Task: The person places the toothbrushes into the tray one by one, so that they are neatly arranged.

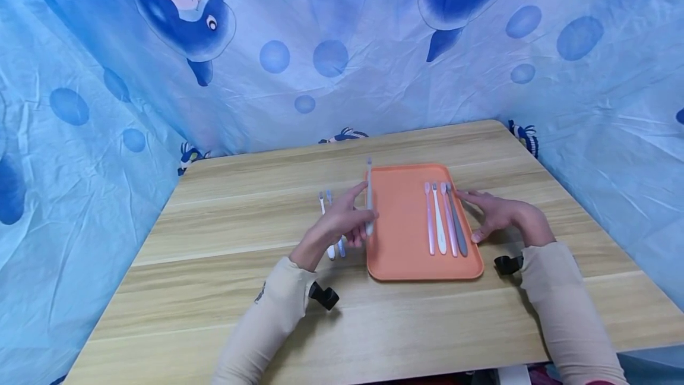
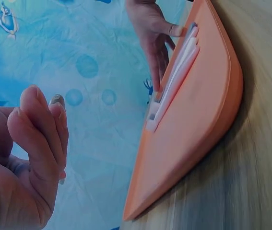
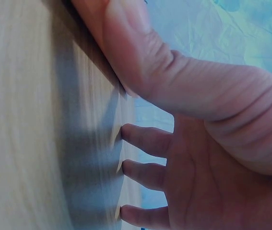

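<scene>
Pinched in my left hand (image 1: 347, 217) is a pale toothbrush (image 1: 369, 195), held above the left rim of an orange tray (image 1: 401, 224), its head pointing away from me. In the left wrist view that hand's fingers (image 2: 40, 129) are curled and mostly hide the brush. Several toothbrushes (image 1: 440, 221), pink, white and grey-blue, lie side by side in the tray's right half. My right hand (image 1: 497, 215) rests at the tray's right edge with its fingers spread, thumb touching the rim. The right wrist view shows its other fingertips (image 3: 145, 139) on the table.
Two more toothbrushes (image 1: 322, 205), white and blue, lie on the wooden table (image 1: 224, 242) left of the tray, partly under my left hand. Blue curtains (image 1: 342, 34) with dolphin prints hang behind and beside the table. A black wrist mount (image 1: 324, 296) sits on each wrist.
</scene>
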`<state>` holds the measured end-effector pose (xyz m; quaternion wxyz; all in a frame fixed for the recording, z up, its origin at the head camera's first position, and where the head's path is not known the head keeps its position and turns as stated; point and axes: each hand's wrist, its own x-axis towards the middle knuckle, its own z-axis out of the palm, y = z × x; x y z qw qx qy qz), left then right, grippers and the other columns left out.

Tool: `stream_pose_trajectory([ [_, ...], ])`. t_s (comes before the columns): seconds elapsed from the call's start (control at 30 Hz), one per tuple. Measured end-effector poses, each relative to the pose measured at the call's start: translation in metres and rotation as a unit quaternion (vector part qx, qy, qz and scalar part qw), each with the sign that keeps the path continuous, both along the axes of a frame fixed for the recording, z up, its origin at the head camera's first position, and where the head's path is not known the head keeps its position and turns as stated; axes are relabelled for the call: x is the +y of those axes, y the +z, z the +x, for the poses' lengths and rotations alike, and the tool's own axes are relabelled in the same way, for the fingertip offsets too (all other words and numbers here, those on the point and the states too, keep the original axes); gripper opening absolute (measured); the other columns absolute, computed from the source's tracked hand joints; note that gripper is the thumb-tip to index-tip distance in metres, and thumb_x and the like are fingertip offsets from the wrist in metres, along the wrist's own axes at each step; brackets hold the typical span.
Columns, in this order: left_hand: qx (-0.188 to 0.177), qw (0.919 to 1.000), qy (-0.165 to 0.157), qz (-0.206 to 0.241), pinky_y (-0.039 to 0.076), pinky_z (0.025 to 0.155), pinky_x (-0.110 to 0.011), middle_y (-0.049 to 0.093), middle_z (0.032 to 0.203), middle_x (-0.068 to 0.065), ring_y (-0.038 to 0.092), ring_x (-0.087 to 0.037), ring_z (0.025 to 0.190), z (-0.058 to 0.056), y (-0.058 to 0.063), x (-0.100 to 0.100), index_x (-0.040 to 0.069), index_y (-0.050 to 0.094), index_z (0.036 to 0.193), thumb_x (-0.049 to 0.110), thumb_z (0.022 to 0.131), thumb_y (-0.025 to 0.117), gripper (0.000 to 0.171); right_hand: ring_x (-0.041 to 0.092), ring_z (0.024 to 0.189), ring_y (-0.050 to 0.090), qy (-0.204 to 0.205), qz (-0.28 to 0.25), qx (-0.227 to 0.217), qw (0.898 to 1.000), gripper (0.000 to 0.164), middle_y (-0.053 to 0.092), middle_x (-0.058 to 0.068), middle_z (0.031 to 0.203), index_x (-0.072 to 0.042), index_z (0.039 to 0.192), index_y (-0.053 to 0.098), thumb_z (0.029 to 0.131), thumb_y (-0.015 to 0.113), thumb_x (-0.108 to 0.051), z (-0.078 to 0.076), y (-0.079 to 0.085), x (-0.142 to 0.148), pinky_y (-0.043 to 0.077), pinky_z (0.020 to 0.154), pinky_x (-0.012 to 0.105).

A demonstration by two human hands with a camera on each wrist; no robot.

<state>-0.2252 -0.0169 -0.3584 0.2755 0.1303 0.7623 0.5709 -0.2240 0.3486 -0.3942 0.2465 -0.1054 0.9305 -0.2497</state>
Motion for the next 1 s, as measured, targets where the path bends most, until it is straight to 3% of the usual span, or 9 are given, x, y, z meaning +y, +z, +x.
stream_pose_trajectory([
  [0.67, 0.003, 0.9996, -0.027, 0.006, 0.049, 0.036, -0.026, 0.059, 0.052, -0.003, 0.053, -0.013, 0.036, 0.002, -0.004, 0.044, 0.027, 0.013, 0.162, 0.015, 0.097, 0.063, 0.083, 0.064, 0.145, -0.001, 0.006, -0.005, 0.001, 1.000, 0.130, 0.001, 0.037, 0.161, -0.009, 0.161, 0.009, 0.065, 0.090, -0.043, 0.000, 0.002, 0.001, 0.012, 0.114, 0.081],
  [1.0, -0.002, 0.9998, -0.020, 0.003, 0.047, 0.036, -0.024, 0.060, 0.054, -0.005, 0.053, -0.014, 0.037, 0.001, -0.014, 0.064, 0.027, 0.015, 0.162, 0.014, 0.096, 0.064, 0.083, 0.064, 0.144, -0.001, 0.012, -0.011, 0.000, 1.000, 0.131, -0.001, 0.038, 0.160, -0.009, 0.161, 0.008, 0.066, 0.090, -0.044, -0.001, 0.002, 0.002, 0.011, 0.114, 0.082],
])
